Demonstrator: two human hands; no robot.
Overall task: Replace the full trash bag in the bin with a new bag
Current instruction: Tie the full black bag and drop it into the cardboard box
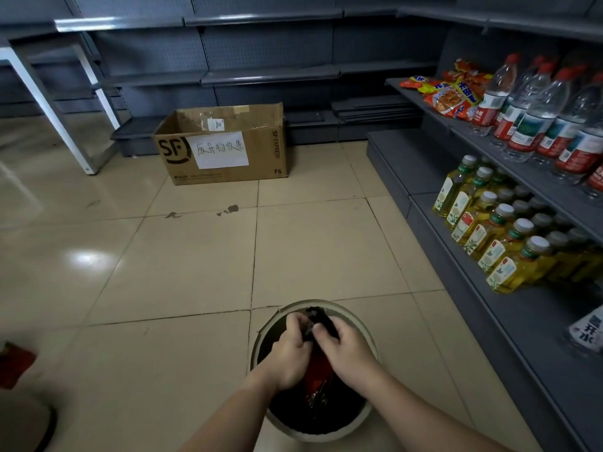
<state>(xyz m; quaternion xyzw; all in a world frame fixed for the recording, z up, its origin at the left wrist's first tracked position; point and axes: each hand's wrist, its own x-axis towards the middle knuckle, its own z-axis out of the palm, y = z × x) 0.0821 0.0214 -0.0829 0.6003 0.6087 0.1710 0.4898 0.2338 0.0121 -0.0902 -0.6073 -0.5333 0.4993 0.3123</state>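
Lower centre of frame: round pale plastic bin (pixel 365 324) on tiled floor, lined with crumpled black plastic trash bag (pixel 321 316); red packaging inside. Left hand (pixel 291 350) and right hand (pixel 346 349) both pinched on its gathered top.

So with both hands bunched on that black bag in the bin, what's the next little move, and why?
Probably lift the gathered neck straight up. Both hands, left hand and right hand, already pinch the black bag together above the bin, and its bulk, with something red inside, sits down in the bin, so it seems ready to come out.
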